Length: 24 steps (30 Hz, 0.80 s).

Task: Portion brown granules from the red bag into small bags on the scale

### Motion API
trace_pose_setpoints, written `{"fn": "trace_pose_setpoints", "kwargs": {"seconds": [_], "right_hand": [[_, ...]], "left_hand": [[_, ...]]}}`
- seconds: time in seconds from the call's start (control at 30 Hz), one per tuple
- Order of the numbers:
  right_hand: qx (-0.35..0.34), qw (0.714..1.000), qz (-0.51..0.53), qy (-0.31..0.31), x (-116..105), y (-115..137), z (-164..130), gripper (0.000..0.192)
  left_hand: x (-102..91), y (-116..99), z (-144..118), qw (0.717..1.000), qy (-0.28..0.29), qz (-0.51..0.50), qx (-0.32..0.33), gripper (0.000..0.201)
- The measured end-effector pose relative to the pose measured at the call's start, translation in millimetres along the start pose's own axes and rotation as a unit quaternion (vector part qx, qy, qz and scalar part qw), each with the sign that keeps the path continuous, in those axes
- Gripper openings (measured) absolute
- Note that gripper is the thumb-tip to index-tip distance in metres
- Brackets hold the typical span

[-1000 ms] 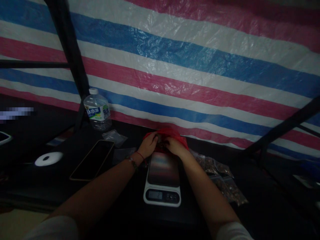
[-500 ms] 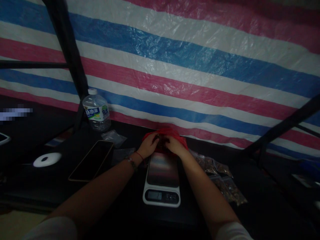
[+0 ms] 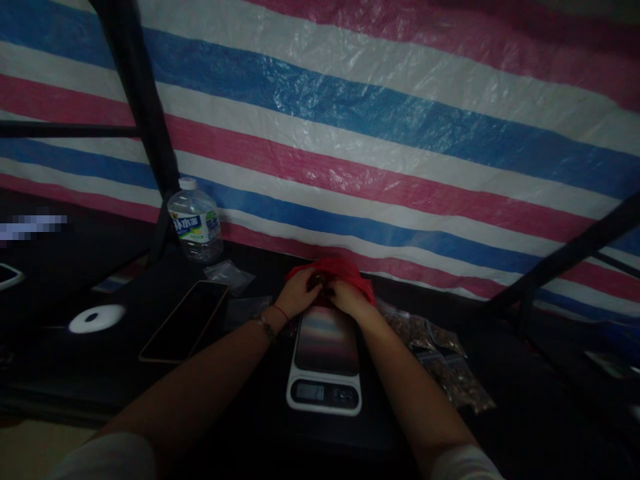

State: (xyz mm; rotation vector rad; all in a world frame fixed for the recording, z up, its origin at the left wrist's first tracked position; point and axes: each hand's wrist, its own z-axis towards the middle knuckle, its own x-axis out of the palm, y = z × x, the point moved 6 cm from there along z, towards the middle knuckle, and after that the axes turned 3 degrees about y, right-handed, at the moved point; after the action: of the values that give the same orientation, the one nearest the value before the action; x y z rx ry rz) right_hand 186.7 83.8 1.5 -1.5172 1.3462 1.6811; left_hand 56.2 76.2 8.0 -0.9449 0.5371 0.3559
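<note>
Two bare hands were at work at the mouth of a red bag [image 3: 364, 283], which lay at the far end of a white scale [image 3: 326, 347]. The left hand [image 3: 299, 293] had its fingers curled at the bag's left side, thumb bent inward; the right hand [image 3: 349, 297] was curled opposite. Whether either pinched the dark contents [image 3: 317, 280] could not be told — shadow hid the fingertips. Contact between bag and weighing plate could not be confirmed.

To the right, near the right forearm, lay clear packets [image 3: 467, 383] of brownish pieces. To the left lay an unfilled-looking clear bag [image 3: 229, 275] and a dark-screened phone [image 3: 185, 323]; a bottle [image 3: 196, 223] stood farther off.

Risks, as judged: a wrist or sagging bag edge resting on the plate could falsify the reading; pulling the mouth unevenly could spill contents; a rightward forearm sweep could drag the packets — poor light would aggravate all three.
</note>
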Motion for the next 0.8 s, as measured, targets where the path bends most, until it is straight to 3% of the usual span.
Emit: {"fn": "trace_pose_setpoints", "kwargs": {"seconds": [0.2, 0.33, 0.5, 0.63, 0.8], "right_hand": [[0.058, 0.998, -0.018, 0.023, -5, -7, 1, 0.025], [0.067, 0.995, 0.056, -0.043, -16, -13, 1, 0.026], [0.011, 0.977, 0.165, -0.138, -27, -3, 0, 0.027], [-0.070, 0.970, 0.182, -0.146, -27, 12, -2, 0.026], [-0.096, 0.961, 0.205, -0.156, -26, 13, -1, 0.027]], "left_hand": [[-0.3, 0, 0, 0.999, 0.008, 0.034, -0.005, 0.030], [2.9, 1, -2, 0.998, 0.033, 0.047, -0.010, 0.026], [5.1, 0, -2, 0.998, 0.050, 0.040, -0.018, 0.030], [6.7, -2, -2, 0.998, 0.061, 0.016, -0.015, 0.029], [4.9, -2, -1, 0.999, 0.052, -0.013, -0.003, 0.031]]}}
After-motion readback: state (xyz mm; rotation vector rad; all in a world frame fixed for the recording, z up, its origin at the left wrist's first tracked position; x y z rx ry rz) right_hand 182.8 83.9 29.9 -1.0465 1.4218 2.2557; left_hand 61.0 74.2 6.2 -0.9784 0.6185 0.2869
